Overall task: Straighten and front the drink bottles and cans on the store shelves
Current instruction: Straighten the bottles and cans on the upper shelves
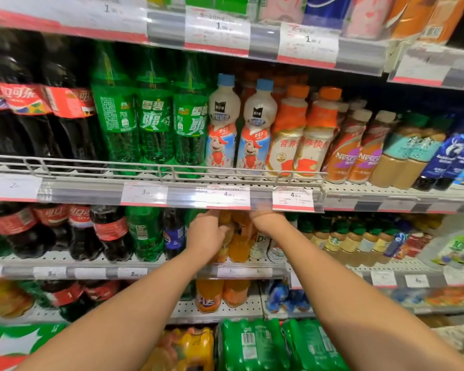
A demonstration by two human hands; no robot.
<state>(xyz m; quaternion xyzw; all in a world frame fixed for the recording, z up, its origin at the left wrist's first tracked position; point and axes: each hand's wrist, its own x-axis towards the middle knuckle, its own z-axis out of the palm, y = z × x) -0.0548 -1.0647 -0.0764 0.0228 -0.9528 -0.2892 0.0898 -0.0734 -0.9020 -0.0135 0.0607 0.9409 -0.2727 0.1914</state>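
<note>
I am reaching both arms into the second shelf from the wire-railed one, under the strip of white and red paper price tags. My left hand is curling around the shoulder of a clear plastic bottle of orange soda, thumb towards the front. My right hand is going in beside a second orange bottle; its fingers are hidden behind the tag strip, so I cannot tell whether they are gripping anything.

I am judging the risk to be in the crowding: these orange bottles are standing close against a dark blue-labelled cola bottle on one side and white-labelled bottles on the other, so a careless pull forward could be knocking a neighbour over the edge. The low overhang is also hiding my fingertips, so I am working partly blind.

The white perforated metal shelf is running wide, packed with drinks, in a dim store aisle.
</note>
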